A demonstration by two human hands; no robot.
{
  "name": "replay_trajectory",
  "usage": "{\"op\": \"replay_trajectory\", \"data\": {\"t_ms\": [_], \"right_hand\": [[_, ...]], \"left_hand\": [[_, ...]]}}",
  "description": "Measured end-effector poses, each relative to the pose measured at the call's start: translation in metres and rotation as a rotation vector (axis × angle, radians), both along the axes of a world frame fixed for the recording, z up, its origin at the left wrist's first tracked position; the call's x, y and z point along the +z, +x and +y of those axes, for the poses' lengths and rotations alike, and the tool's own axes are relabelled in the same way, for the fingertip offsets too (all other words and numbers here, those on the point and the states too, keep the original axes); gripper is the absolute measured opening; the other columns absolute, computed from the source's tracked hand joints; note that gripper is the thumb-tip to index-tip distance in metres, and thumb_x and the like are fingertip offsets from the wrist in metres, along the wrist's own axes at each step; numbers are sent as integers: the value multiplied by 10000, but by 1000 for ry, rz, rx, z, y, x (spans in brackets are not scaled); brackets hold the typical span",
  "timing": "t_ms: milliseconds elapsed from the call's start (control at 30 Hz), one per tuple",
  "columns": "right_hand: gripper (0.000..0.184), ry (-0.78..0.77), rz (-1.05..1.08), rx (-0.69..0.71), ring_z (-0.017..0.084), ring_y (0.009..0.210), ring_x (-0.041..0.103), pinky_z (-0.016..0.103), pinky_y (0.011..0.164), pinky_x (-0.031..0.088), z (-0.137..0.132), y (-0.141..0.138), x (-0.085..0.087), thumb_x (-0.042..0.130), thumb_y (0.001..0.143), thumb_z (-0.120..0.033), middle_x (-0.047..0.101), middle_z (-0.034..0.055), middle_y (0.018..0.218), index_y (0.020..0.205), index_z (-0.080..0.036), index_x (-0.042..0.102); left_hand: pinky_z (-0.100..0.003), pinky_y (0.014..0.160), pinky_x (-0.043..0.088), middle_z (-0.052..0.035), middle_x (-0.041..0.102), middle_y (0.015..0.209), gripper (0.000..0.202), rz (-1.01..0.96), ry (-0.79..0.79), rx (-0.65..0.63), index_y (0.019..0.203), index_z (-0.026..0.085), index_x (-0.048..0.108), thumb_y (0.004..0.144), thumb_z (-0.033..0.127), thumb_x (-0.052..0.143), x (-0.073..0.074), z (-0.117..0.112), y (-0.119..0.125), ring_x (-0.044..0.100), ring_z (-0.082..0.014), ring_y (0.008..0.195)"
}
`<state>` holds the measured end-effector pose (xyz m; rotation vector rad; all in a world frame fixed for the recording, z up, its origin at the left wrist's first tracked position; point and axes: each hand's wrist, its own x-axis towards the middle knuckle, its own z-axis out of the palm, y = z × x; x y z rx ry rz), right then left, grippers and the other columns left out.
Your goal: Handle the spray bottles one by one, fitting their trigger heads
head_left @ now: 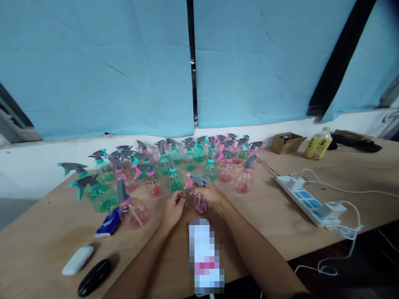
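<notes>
A pink spray bottle with a grey trigger head and pink collar stands on the wooden table in front of me. My right hand is wrapped round its neck just under the trigger head. My left hand is closed against the bottle's left side, fingers curled at the body. Behind it stand several more spray bottles, some green with teal trim, some pink, all with grey trigger heads.
A white power strip with plugged chargers and cables lies at the right. A yellow drink bottle and small cardboard box sit far right. Near left lie a blue packet, a white case and a black case.
</notes>
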<state>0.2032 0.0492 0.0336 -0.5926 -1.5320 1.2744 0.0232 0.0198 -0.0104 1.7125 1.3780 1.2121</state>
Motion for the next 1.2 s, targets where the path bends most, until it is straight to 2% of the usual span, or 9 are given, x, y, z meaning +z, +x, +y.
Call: {"op": "replay_trajectory", "data": {"t_ms": [233, 433, 633, 900, 1100, 1200], "right_hand": [[85, 0, 40, 36, 137, 612, 554, 245, 570, 416, -2, 0, 1, 598, 628, -151, 607, -17, 648, 679, -184, 657], [70, 4, -23, -55, 113, 544, 482, 228, 516, 350, 4, 0, -5, 628, 610, -160, 582, -31, 597, 659, -192, 667], [96, 26, 20, 46, 153, 630, 549, 254, 588, 415, 1, 0, -1, 590, 614, -169, 620, -6, 640, 673, -190, 664], [109, 15, -41, -68, 113, 539, 481, 231, 522, 362, 4, 0, -7, 617, 626, -170, 601, -23, 605, 707, -188, 687], [95, 47, -4, -18, 148, 637, 552, 257, 597, 420, 2, -1, -4, 580, 639, -149, 614, -14, 652, 671, -205, 649], [84, 40, -32, -114, 138, 625, 538, 250, 598, 415, 2, -3, -6, 595, 659, -161, 586, -25, 627, 700, -200, 657]], "left_hand": [[-259, 599, 433, 12, 637, 675, 260, 49, -9, -6, 980, 193, 642, 896, 394, 500, 2, -2, 0, 593, -155, 595], [-249, 586, 437, 9, 649, 691, 235, 18, -21, -8, 951, 195, 644, 877, 381, 519, 3, -2, 1, 598, -154, 598], [-254, 578, 439, -3, 661, 699, 251, 23, -26, -1, 964, 192, 655, 861, 385, 532, 5, -3, 2, 612, -170, 620], [-251, 585, 439, 10, 653, 672, 248, 43, 4, -2, 932, 197, 650, 877, 398, 515, 1, -1, 0, 601, -161, 596], [-254, 583, 439, 1, 651, 680, 256, 61, 3, -14, 952, 194, 658, 879, 394, 517, 1, -1, -1, 614, -175, 635], [-255, 576, 439, 0, 643, 667, 266, 59, 4, -9, 940, 191, 655, 880, 411, 518, 1, -1, 0, 612, -176, 626]]}}
